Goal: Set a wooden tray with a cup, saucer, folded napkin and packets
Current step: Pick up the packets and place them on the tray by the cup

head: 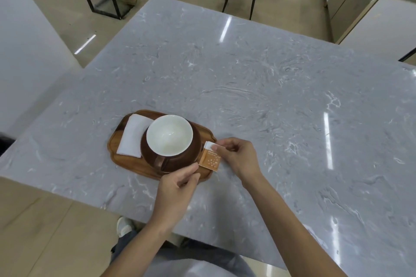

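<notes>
Here both hands pinch the packet (209,159), right hand (236,156) fingers on top, left hand (177,189) fingers below, squaring it onto the tray (117,141) beside the cup (170,135).

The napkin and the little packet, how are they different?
The napkin is plain white; the packet is orange-brown with white print. The napkin is bigger than the packet. The napkin lies untouched left of the cup; the packet is held by the right hand and left hand at the tray's right end. Both are flat rectangles.
</notes>
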Demonstrator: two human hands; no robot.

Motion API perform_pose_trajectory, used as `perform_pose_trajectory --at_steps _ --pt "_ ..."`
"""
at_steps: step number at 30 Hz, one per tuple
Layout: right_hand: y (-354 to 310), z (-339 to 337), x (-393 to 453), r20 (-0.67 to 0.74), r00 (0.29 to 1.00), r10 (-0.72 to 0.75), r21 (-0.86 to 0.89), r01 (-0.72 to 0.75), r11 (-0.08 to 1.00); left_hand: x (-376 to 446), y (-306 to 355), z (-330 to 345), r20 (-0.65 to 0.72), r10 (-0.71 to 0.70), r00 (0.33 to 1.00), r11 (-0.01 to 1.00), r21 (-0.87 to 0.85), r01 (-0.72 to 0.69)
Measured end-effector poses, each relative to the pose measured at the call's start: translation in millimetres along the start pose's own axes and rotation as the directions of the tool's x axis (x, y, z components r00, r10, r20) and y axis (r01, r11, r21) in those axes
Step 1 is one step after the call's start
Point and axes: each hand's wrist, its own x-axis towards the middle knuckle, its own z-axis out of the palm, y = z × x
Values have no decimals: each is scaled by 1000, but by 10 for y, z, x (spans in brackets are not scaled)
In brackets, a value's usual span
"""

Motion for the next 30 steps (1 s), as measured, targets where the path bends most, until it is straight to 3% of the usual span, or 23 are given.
perform_pose_trajectory --at_steps 4,9,12,15,30 --pt "44 65 -1 -21 999 -44 -160 40 986 -1 12 -23 1 5 1000 1000 10 -5" --pt "129 11 -105 -131 990 -45 -68 36 997 -20 23 -29 -31 59 998 993 105 -55" --pt "158 43 -137 -97 994 -52 -48 47 998 -51 30 -5 -68 203 977 941 290 -176" --pt "173 103 -151 -106 992 -71 -55 66 996 -63 56 14 -62 287 956 898 365 -246" --pt "169 196 -183 -129 988 -90 -35 86 996 -175 172 5 -61 316 947 808 541 -235"
